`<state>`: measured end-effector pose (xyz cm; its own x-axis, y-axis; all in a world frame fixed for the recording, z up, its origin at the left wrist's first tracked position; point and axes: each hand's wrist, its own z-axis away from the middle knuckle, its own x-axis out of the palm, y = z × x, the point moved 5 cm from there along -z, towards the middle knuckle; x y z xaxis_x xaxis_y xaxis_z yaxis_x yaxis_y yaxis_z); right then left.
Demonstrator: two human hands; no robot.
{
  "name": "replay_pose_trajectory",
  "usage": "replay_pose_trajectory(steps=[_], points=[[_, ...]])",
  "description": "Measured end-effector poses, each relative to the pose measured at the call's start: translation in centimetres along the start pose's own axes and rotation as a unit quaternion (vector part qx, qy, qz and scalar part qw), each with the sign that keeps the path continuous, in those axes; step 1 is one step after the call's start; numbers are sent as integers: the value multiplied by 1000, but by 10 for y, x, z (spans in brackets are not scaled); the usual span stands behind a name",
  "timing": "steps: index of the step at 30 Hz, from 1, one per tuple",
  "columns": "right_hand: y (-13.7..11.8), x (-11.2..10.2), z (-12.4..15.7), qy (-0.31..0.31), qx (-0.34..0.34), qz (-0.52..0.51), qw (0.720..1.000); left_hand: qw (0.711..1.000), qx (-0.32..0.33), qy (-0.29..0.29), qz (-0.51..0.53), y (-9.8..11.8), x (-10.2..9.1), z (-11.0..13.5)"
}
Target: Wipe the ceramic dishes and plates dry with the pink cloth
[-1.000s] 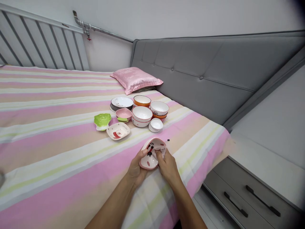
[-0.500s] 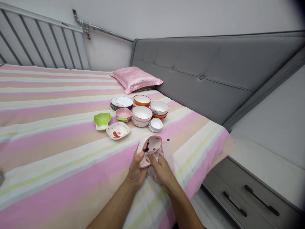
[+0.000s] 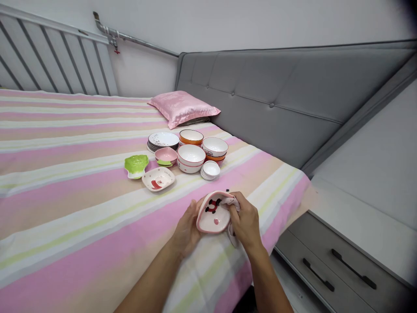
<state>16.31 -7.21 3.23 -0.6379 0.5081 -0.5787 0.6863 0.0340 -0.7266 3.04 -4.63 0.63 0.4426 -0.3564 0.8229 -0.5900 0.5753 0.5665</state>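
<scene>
A white bowl (image 3: 211,219) with a pink rim and a red-and-black figure inside is tilted up between my hands. My left hand (image 3: 188,226) supports it from the left, the fingers partly hidden behind it. At its right rim my right hand (image 3: 245,217) grips a pale pink cloth (image 3: 232,234), pressed over the edge with the thumb inside. Ahead on the bed lie a cream dish (image 3: 167,179) with a red scarf design, a green dish (image 3: 136,164), and a pink bowl (image 3: 167,153) with a green part at its front.
Behind stand a stack of plates (image 3: 163,139), white bowls (image 3: 191,154), an orange bowl (image 3: 191,137), more bowls (image 3: 215,147) and small dishes (image 3: 210,169). A pink pillow (image 3: 184,108) rests by the grey headboard (image 3: 254,91). A drawer cabinet (image 3: 352,243) stands right of the striped bed (image 3: 97,234).
The bowl has been turned and shifted slightly right. My right hand has moved with the cloth from the bowl's inside to its right rim.
</scene>
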Motion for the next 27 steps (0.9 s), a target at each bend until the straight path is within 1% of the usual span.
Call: replay_pose_trajectory(steps=[2,4,6,7,9,12,14,19,23,27], points=[[-5,-5,-1,16,-65,53,996,999,-37,30,0,-6,-5,-1],[-8,-4,0,19,-113,68,991,997,-50,54,-6,-10,-11,-1],[-9,-2,2,11,-138,72,988,996,-50,59,-32,-11,-14,-2],[-10,-1,2,8,-140,73,987,996,-51,55,-49,-11,-14,-2],[-10,1,2,6,-122,76,990,995,-51,37,-75,-11,-11,-2],[-7,3,1,0,-59,79,995,996,-31,15,-80,-8,-6,-2],[-3,7,2,-20,-14,62,998,998,-9,12,-69,-7,-5,-2],[9,27,6,-77,72,2,994,998,31,48,-26,-3,-14,-3],[10,39,8,-96,88,-13,991,996,41,71,29,0,-15,-1],[8,39,10,-110,95,-31,989,991,41,108,74,2,-15,-1]])
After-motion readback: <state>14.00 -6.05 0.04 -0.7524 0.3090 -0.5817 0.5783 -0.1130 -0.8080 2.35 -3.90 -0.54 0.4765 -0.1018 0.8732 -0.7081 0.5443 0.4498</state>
